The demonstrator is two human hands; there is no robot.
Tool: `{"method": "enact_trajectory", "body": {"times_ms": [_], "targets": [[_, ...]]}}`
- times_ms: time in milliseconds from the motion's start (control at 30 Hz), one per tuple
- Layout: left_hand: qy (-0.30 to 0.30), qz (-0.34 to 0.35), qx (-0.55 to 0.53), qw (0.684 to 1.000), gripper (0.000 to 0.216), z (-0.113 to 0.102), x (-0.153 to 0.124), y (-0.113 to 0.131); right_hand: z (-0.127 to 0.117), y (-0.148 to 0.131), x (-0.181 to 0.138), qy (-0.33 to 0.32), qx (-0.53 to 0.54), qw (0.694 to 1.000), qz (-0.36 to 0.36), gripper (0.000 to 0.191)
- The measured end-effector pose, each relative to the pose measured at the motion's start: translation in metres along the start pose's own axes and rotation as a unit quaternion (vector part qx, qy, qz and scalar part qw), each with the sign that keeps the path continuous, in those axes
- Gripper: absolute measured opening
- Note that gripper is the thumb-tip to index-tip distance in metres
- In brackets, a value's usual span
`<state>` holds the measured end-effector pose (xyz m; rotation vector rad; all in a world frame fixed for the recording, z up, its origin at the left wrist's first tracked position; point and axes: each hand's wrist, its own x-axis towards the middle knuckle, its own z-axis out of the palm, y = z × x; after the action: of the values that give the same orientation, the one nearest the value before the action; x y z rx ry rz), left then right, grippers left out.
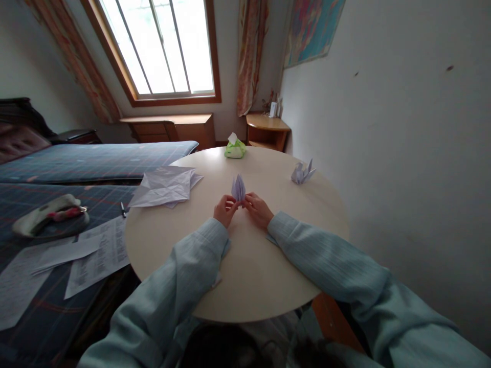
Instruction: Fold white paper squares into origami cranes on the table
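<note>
L hand [225,210] & R hand [259,209]: fingers pinching 1 folded paper [238,187], prob. at base, over tbl [184,225].

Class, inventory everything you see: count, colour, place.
Table: 1, cream, centre
Folded paper: 1, lilac, mid-table
Paper bird: 1, lilac, table's right
Creased sheets: several, whitish, table's left
Tissue pack: 1, green-white, table's back
Bed: unclear count, blue plaid, left
Soft item: 1, pale with red, bed
Printed sheets: several, white, bed
Pen: 1, dark, by printed sheets
Window: 1, brown frame, far wall
Curtains: 2, orange, flanking window
Desk: 1, brown, under window
Corner shelf: 1, brown, far corner
Poster: 1, blue and pink, right wall
Sleeves: 2, blue-green, foreground
Left grip, right grip: 1 each, bare, on folded paper
</note>
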<state>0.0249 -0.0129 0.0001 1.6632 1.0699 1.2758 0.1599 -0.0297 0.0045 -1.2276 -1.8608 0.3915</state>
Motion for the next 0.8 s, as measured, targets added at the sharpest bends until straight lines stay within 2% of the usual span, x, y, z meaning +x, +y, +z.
{"method": "enact_trajectory", "body": {"times_ms": [200,367,500,600,800], "targets": [[0.004,0.051,0.051,0.997,0.018,-0.002,-0.002,0.003,-0.001,0.001,-0.001,-0.018,0.014,1.000,-0.001,0.037],[0.004,0.085,0.051,0.995,0.018,-0.003,-0.004,0.009,-0.003,-0.001,0.000,-0.011,0.045,0.999,-0.008,0.040],[0.027,0.065,0.011,0.997,0.021,-0.003,-0.004,0.011,-0.003,-0.003,0.001,-0.004,0.032,0.999,-0.004,0.039],[0.039,0.043,-0.020,0.998,0.027,-0.003,-0.002,0.008,-0.002,-0.003,0.002,0.007,0.033,0.999,0.013,0.026],[0.010,0.004,-0.020,1.000,0.020,-0.005,0.005,-0.004,-0.003,-0.001,0.001,0.013,0.031,0.999,0.012,0.019]]}}
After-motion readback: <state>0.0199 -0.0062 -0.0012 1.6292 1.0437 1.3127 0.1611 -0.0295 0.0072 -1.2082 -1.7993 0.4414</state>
